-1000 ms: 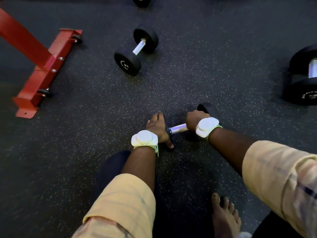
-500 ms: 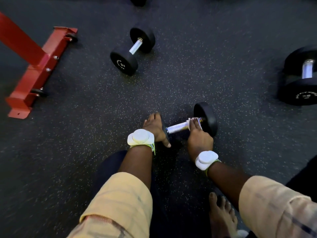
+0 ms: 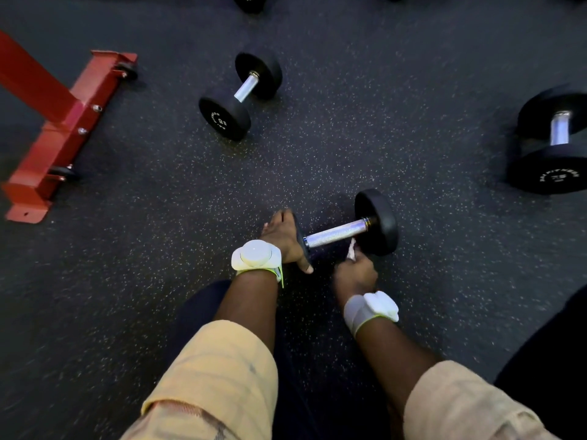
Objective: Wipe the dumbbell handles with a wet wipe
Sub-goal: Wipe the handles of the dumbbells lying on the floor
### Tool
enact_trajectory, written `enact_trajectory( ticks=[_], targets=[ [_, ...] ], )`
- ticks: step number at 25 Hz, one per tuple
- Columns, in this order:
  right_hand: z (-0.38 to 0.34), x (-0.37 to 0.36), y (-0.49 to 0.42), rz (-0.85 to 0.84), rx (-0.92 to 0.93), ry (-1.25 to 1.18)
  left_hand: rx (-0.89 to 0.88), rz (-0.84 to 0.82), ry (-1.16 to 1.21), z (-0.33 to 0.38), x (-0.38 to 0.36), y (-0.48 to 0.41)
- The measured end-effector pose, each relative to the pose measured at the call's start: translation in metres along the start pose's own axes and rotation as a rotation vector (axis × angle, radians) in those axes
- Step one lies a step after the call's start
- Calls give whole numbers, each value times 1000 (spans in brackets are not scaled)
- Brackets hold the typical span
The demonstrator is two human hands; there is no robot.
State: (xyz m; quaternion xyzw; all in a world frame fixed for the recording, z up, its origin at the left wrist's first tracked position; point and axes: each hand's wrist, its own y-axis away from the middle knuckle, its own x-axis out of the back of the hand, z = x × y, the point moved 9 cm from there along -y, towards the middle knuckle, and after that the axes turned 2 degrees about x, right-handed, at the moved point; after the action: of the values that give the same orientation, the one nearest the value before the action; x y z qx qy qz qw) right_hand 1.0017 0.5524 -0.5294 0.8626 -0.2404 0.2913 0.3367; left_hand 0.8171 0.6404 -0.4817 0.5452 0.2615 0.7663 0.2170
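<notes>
A small black dumbbell (image 3: 376,221) lies on the dark speckled floor in front of me, its bare chrome handle (image 3: 336,232) running between the two ends. My left hand (image 3: 282,238) grips the near-left weight end, covering most of it. My right hand (image 3: 354,274) is just below the handle, off the metal, pinching a small white wet wipe (image 3: 351,249) that sticks up from its fingers toward the handle.
A second small dumbbell (image 3: 239,93) lies farther away at centre. A larger dumbbell (image 3: 554,141) sits at the right edge, and another weight end (image 3: 249,1) shows at the top. A red metal bench foot (image 3: 60,134) stands at the left.
My right hand has come off the handle and drawn back toward me with the wipe, leaving the whole chrome handle bare. My left hand stays on the left weight end.
</notes>
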Motion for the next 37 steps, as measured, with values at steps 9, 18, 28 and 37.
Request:
enact_trajectory(
  ticks=[9,18,28,37],
  targets=[
    [-12,-60,-2,-145,-163,-644,-15,21,1,0,1,2],
    [-25,-1,-12,144,-307,-561,-5,22,-6,-1,-1,0],
    [-18,10,-18,240,-468,-576,2,1,0,-2,-3,-1],
    [-26,10,-21,203,-328,-485,-1,-7,5,-2,-3,-2]
  ],
)
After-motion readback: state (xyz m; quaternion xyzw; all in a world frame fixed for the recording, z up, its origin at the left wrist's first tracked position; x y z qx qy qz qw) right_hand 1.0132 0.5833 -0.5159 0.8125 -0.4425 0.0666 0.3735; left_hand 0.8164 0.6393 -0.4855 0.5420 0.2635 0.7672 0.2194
